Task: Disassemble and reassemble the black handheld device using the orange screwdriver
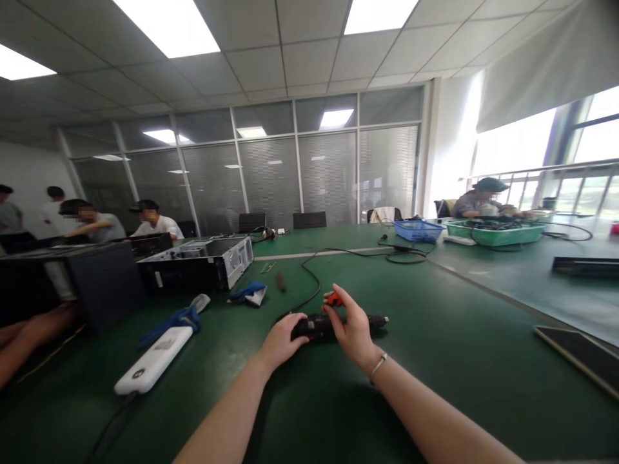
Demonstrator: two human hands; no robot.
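Observation:
A black corded electric screwdriver (319, 327) lies across the green table before me, its metal tip (385, 320) pointing right. My left hand (283, 336) is wrapped round its left end, where the cord runs off. Just above the tool's middle, my right hand (355, 328) has its fingers closed on a small orange-red piece (334, 299) with some black on it. Its exact kind is unclear, as the fingers cover part of it. My right palm hides a stretch of the screwdriver.
Left of me stand an open computer case (193, 274), a dark case (104, 277), a white power strip (155, 361) and blue gloves (250, 293). Blue (418, 231) and green (498, 233) baskets sit at right, near a phone-like slab (580, 357). A co-worker's arm (33, 335) reaches in at left.

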